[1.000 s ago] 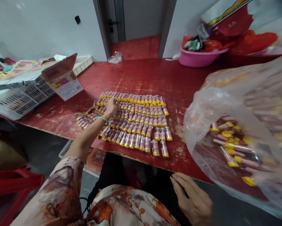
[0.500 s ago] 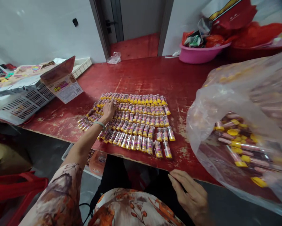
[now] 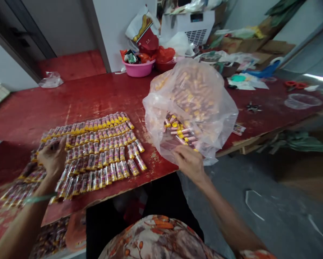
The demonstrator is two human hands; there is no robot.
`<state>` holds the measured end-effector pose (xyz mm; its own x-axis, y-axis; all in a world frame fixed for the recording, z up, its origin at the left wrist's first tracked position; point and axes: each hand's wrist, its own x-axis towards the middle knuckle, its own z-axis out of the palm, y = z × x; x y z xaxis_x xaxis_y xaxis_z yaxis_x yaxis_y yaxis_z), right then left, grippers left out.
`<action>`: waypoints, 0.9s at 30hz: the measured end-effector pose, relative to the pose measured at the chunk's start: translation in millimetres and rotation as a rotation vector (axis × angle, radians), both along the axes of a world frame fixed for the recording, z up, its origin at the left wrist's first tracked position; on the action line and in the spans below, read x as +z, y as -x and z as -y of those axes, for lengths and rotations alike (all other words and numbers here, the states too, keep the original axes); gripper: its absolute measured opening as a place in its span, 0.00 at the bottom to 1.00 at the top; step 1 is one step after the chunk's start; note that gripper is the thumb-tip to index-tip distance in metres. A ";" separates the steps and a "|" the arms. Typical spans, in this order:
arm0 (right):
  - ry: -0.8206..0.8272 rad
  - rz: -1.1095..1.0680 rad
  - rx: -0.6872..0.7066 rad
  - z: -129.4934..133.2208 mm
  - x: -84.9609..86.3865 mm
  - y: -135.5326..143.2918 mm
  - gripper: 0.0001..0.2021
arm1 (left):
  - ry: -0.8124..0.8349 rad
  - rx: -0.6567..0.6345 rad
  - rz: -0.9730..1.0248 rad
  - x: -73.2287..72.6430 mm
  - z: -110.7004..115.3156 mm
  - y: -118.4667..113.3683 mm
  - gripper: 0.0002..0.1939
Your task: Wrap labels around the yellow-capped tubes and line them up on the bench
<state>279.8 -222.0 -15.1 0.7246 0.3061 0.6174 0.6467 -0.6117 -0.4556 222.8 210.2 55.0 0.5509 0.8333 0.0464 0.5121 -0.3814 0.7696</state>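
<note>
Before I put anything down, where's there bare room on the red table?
Between the tube rows and the pink basin: a wide bare patch of table. A thin strip separates rows and plastic bag. Crowded: around the left hand.

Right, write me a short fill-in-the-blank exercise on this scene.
1. The left hand is at rows of tubes with ____ caps.
2. The hand at the plastic bag is the ____ one.
3. A green bangle is worn on the ____ wrist.
4. The tub by the wall is ____.

Missing words: yellow; right; left; pink.
</note>
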 end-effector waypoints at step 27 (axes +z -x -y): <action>-1.041 -1.025 0.503 -66.5 4.3 83.3 0.10 | 1.184 -0.332 0.391 -25.1 239.2 64.7 0.23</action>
<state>196.4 -155.5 -10.8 0.9141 0.4047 0.0247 -0.1641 0.4251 -0.8902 158.1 -29.1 30.0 0.8560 0.3040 -0.4182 0.1900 0.5674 0.8012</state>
